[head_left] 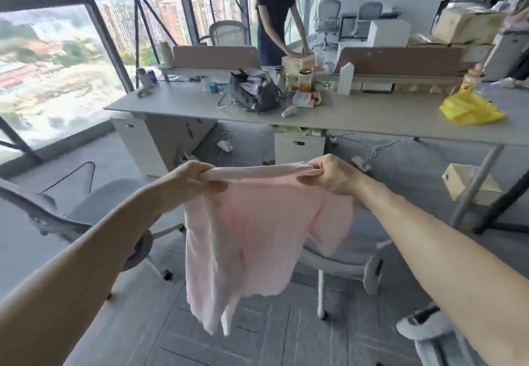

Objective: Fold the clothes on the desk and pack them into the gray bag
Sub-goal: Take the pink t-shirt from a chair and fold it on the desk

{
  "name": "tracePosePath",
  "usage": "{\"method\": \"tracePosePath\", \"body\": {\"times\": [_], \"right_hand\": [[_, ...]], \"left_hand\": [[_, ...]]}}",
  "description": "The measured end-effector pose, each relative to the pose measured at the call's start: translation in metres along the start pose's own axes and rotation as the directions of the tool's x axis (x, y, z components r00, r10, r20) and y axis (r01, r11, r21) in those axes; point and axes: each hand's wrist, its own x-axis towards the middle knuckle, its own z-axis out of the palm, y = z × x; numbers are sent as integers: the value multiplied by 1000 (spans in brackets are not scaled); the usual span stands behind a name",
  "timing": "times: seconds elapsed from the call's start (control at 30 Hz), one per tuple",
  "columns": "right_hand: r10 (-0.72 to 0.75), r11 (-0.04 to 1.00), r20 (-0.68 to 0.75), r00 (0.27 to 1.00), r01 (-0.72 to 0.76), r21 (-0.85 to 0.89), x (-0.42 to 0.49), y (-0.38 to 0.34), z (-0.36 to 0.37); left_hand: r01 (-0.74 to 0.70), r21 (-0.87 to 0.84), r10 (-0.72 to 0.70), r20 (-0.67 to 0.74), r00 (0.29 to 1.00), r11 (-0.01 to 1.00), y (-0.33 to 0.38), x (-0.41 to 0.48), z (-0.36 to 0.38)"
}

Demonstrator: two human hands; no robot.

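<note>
While the fingers of the left hand curl round one top corner of a pink garment, the right hand grips the other corner, fingers bunched tight on the cloth. Both hands are holding.

Top edge pulled taut between them, running left to right, roughly level. Long axis drops down toward the floor. Lower hem uneven, a sleeve flaring out on the right side.

Garment is in the air, short of the worktop and not touching it. It hangs in front of a gray office chair. Second chair off to the left.

Worktop long, pale gray. Gray bag stands on it, mouth open, cloth showing inside, strap trailing at its left. Jars just beside the bag. Yellow plastic bag well apart, far right. Labels on the jars too blurred to read.

Floor is gray carpet tile, with a white drawer unit under the worktop. Tall windows on the left, city blocks outside. Beyond the desk dividers another person stands with hands on a cardboard box.
</note>
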Motion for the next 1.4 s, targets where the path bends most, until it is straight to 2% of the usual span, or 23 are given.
{"method": "tracePosePath", "body": {"times": [0.17,0.43,0.57,0.63,0.73,0.87,0.97,1.03,1.13,1.3,1.4], "right_hand": [[-30,1000,-89,996,29,-6,83,-39,43],[-98,994,-162,982,88,-67,241,-50,90],[-111,993,-104,988,113,17,336,-58,114],[-123,987,-42,992,127,100,378,-63,124],[-138,943,97,986,101,317,433,-79,129],[-253,825,229,940,86,558,486,-102,123],[-367,837,314,876,164,522,521,-110,123],[-394,856,330,858,212,471,548,-113,127],[-409,872,280,869,282,399,595,-112,138],[-363,878,71,929,316,360,691,-104,156],[-325,893,-11,946,311,325,767,-98,160]], "left_hand": [[36,-246,-75,-151,986,969,-57,3,-50],[82,-542,-207,-175,963,836,-122,60,-110],[16,-639,-115,-114,987,769,-135,99,-145],[-20,-678,-92,-129,987,735,-135,124,-159],[-92,-673,-118,-260,959,734,-133,169,-182],[-187,-703,-196,-426,883,686,-139,228,-208],[-218,-742,-228,-448,865,634,-155,272,-229],[-235,-773,-244,-447,861,589,-168,302,-244],[-271,-773,-223,-465,856,573,-187,349,-269],[-272,-710,-121,-450,885,649,-224,434,-316],[-280,-739,-100,-424,900,613,-255,489,-356]]}}
